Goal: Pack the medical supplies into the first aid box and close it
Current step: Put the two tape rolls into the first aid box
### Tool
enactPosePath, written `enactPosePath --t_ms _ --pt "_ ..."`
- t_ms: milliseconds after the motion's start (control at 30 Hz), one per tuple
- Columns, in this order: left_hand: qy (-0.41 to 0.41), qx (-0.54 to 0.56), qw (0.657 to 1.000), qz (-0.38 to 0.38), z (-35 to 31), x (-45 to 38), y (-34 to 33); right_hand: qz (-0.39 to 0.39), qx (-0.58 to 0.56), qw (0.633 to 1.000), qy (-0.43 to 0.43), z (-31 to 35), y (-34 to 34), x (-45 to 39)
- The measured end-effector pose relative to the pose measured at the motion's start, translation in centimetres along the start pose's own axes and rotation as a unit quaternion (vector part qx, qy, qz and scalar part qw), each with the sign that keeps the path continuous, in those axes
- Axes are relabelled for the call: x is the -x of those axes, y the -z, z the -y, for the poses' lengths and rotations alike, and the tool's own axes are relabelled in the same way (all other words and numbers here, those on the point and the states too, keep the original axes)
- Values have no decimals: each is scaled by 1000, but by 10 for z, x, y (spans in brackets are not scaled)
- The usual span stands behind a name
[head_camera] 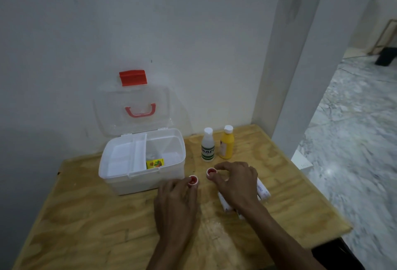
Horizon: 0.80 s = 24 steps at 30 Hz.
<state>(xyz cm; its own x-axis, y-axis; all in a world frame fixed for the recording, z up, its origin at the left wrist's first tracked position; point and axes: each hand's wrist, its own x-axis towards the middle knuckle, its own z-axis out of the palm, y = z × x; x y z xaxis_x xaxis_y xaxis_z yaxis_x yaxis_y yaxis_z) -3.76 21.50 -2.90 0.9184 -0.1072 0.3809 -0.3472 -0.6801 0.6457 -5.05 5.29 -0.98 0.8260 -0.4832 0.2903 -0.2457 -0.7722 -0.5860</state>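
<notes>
My left hand (175, 201) has its fingers pinched on a small red-topped tub (193, 180). My right hand (235, 180) has its fingers pinched on another small red-topped tub (211, 171). Both tubs sit near the middle of the wooden tabletop (107, 226), a little apart from each other. The white first aid box (141, 162) stands by the back left edge, its clear lid (133, 110) up against the wall. A small yellow packet (155, 163) lies inside the box. A clear bottle (208, 145) and a yellow bottle (226, 142) stand side by side near the back edge. White rolls (263, 190) lie under my right hand, toward the right edge.
</notes>
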Motion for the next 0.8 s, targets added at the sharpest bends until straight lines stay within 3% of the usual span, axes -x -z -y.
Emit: enactPosePath --t_ms 233,800 --pt "16 -104 994 15 -1 -6 -16 13 35 999 9 -2 -8 1" --pt "11 -98 995 32 5 -7 -11 54 68 996 32 -5 -9 -1"
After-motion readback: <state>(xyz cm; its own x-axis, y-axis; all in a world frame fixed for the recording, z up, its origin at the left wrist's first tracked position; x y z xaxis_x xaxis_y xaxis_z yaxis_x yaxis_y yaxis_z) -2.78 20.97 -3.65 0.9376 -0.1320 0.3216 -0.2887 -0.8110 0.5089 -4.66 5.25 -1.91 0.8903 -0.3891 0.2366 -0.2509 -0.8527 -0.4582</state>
